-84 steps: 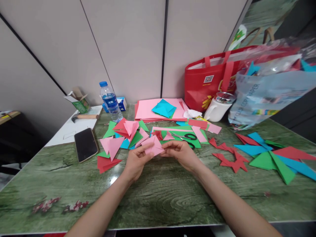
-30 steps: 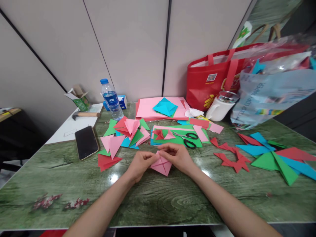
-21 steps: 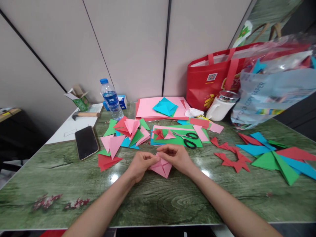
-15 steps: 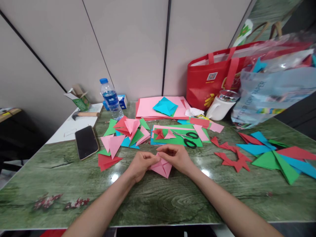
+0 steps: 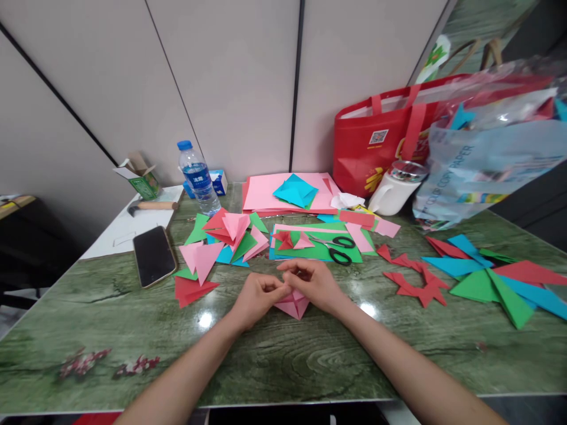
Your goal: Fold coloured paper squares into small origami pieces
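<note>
Fingers [image 5: 283,289] pinched together, touching pink folded paper [image 5: 295,308]

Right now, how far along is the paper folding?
Partway, it seems. Looking done: the red jagged paper ring and the folded paper triangles near the smartphone. In hand: a creased pink paper, pinched by the left hand and right hand, partly hidden. Possibly left: the large flat pink sheets at the back.

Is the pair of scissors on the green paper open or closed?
Open: the scissors' black handles stand apart on the green paper.
</note>
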`<action>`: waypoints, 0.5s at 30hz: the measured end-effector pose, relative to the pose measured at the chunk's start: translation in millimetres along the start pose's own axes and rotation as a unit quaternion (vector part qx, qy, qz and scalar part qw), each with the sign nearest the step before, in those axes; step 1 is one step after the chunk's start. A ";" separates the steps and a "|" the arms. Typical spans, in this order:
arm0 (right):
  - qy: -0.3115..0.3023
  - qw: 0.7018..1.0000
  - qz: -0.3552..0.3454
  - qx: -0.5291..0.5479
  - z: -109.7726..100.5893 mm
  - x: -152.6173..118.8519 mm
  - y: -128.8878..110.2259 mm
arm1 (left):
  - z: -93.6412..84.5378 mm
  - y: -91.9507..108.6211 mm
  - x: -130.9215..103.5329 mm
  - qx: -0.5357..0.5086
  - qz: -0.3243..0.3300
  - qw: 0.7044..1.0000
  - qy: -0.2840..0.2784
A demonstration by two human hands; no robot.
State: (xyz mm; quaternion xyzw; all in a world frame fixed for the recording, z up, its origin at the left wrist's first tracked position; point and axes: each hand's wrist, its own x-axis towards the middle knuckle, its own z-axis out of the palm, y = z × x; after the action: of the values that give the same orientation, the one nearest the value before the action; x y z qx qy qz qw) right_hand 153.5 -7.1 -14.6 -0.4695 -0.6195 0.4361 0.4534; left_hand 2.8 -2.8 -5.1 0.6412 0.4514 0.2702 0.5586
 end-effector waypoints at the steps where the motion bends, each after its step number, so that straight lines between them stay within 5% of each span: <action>1: 0.002 1.000 -0.007 -0.006 0.1 0.0 -0.6 | 0.0 -0.1 -0.1 -0.003 0.007 1.000 -0.006; 15: 0.025 0.999 0.013 0.026 1.6 -3.2 -3.9 | -1.0 0.5 0.7 0.047 0.009 0.999 0.016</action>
State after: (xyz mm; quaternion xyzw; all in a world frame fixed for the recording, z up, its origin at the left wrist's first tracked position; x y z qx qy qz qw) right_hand 151.6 -11.1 -11.6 -0.4764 -0.5906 0.4457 0.4749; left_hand 2.4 -1.6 -4.5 0.6664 0.4667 0.2637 0.5181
